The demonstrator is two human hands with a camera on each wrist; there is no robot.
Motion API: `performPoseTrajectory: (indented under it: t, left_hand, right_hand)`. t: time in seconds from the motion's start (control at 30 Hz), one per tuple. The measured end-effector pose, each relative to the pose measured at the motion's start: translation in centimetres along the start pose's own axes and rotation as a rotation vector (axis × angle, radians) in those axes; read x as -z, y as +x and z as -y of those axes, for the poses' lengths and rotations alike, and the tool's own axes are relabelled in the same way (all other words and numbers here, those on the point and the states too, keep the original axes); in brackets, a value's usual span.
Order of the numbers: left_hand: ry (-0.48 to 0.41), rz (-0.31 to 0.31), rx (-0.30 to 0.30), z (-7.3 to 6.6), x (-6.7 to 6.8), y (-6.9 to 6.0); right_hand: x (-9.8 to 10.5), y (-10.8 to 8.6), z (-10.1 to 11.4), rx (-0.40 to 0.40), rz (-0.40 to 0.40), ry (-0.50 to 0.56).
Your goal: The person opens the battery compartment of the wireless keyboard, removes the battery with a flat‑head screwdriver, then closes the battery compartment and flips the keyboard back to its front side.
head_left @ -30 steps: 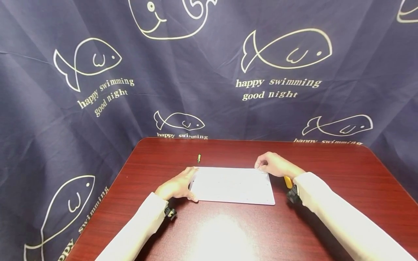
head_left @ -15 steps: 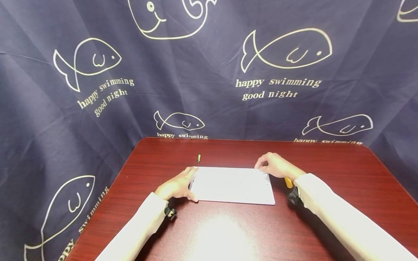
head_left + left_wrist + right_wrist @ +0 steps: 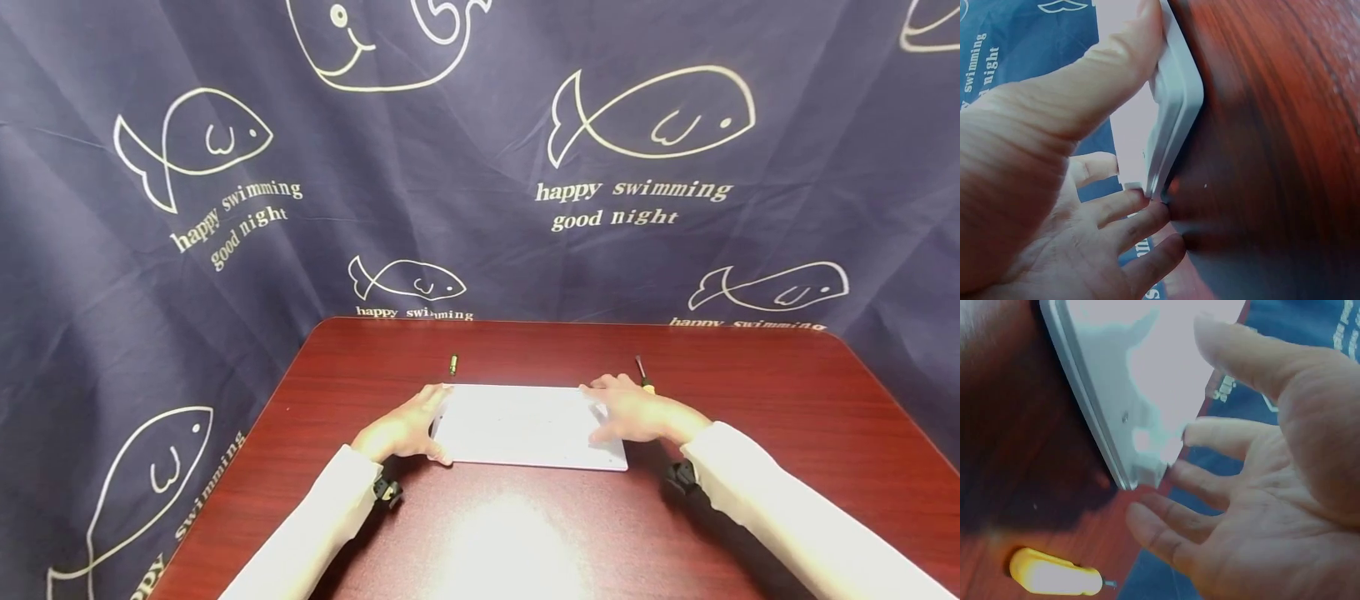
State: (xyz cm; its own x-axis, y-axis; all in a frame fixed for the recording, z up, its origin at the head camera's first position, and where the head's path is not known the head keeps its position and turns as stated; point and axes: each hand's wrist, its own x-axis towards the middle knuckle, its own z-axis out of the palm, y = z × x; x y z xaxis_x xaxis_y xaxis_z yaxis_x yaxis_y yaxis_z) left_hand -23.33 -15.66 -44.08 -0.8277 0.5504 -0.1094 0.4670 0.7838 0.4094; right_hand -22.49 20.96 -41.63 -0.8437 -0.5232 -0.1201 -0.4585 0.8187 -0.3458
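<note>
A thin white rectangular device point(image 3: 517, 425), flat-faced with small holes, lies on the table. My left hand point(image 3: 405, 427) spans its left end and grips it, thumb at the near edge and fingers at the far edge. In the left wrist view, the device's layered side point(image 3: 1175, 119) shows beside the thumb. My right hand point(image 3: 633, 410) is at the right end with fingers spread; its fingertips are at the far edge and its thumb is over the top face. Just beyond the right hand is a yellow-handled screwdriver point(image 3: 1054, 572), partly hidden by that hand in the head view.
A small green and black cylinder, apparently a battery point(image 3: 453, 364), lies behind the device. The reddish-brown table point(image 3: 360, 358) ends at a dark curtain point(image 3: 495, 233) printed with fish. Bright glare covers the table's near middle.
My right hand has gone from pinching near the device's far right corner to spreading over the right end, slightly nearer. The screwdriver's shaft is now uncovered. The left hand stays put.
</note>
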Motion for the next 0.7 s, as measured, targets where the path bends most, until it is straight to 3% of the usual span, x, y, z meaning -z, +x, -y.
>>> performPoseTrajectory:
  t: [0.33,0.57,0.7]
  left_hand:
    - [-0.003,-0.011,0.007,0.2,-0.3,-0.1]
    - [-0.031,0.005,0.083,-0.3,-0.3,-0.2]
    - [0.008,0.010,0.100,-0.4,-0.3,-0.4]
  right_hand:
    - [-1.1,-0.6,1.5,-0.016,0.009,-0.075]
    - [-1.4,-0.5,1.8,-0.037,0.020,-0.111]
    - [-1.7,-0.4,1.8,-0.024,-0.002,-0.129]
